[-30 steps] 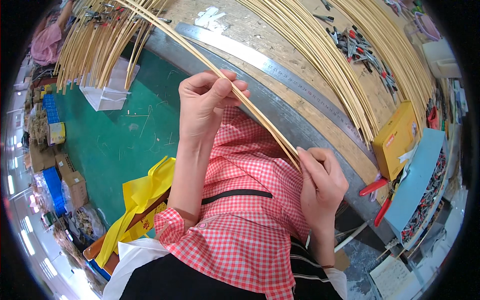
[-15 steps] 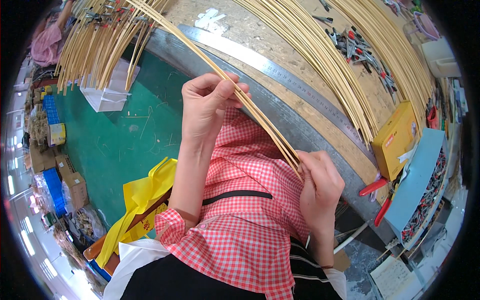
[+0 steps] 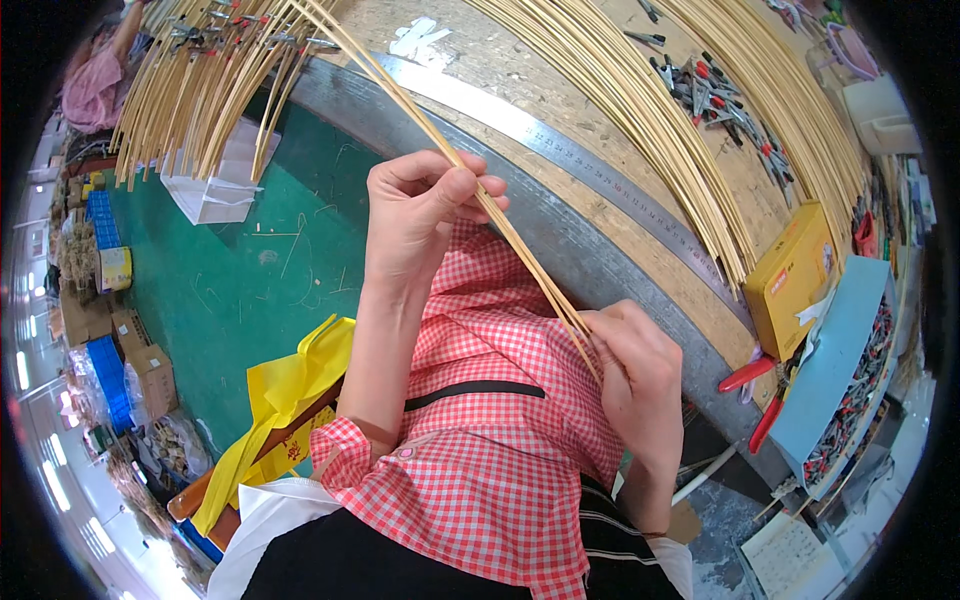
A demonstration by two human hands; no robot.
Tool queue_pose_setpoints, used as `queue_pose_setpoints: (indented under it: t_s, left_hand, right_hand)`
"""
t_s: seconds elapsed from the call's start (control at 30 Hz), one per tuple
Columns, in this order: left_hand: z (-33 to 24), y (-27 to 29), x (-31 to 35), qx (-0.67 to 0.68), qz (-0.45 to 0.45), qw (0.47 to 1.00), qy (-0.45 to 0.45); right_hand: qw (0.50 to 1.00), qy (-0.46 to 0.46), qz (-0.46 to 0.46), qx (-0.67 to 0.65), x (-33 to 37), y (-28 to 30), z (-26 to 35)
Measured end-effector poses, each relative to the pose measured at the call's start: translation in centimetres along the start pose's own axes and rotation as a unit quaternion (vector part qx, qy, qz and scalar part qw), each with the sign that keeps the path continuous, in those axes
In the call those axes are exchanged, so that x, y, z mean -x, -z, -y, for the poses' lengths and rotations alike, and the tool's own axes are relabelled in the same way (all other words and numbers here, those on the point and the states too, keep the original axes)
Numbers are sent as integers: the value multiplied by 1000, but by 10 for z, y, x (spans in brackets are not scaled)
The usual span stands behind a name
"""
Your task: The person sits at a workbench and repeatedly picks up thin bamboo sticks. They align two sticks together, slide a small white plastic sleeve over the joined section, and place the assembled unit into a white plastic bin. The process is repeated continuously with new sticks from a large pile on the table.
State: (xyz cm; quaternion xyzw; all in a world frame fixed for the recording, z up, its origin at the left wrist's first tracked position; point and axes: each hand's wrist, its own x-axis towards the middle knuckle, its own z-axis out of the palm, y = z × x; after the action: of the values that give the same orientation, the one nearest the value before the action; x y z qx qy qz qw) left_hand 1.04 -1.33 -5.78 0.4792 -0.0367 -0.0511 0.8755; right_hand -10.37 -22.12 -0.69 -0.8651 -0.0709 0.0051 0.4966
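A few long, thin bamboo strips (image 3: pixel 527 258) run slantwise across my lap, from the upper left down to the lower right. My left hand (image 3: pixel 432 200) is closed around their middle stretch, thumb on top. Lower down, the fingertips of my right hand (image 3: pixel 637 365) pinch the strips close to their near ends. One strip's end sticks out below the others beside the right fingers. The far ends reach up toward the bench edge at the top left. Behind the strips lies my red-and-white checked apron (image 3: pixel 480 400).
A steel ruler (image 3: pixel 575 155) lies along the workbench beside bundles of bamboo strips (image 3: pixel 640 130). Spring clamps (image 3: pixel 712 100) are scattered between bundles. At right stand a yellow box (image 3: pixel 790 280), red-handled pliers (image 3: pixel 757 395) and a blue box (image 3: pixel 835 370) of clamps. Clamped strips (image 3: pixel 200 110) overhang the far left.
My right hand has shifted slightly left along the strips, and their lower ends have drawn closer together. The upper part of the strips has swung a little right. My left hand keeps its hold.
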Motion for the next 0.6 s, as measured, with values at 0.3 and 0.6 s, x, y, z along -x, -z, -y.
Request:
queue_pose_setpoints:
  t_s: [0.3,0.6]
  left_hand:
    - [-2,-23,8,-27,20,998,47]
    - [-4,-33,10,-119,15,991,59]
  right_hand:
    - [996,62,-63,20,-21,-8,5]
    - [999,12,-38,3,-22,-9,7]
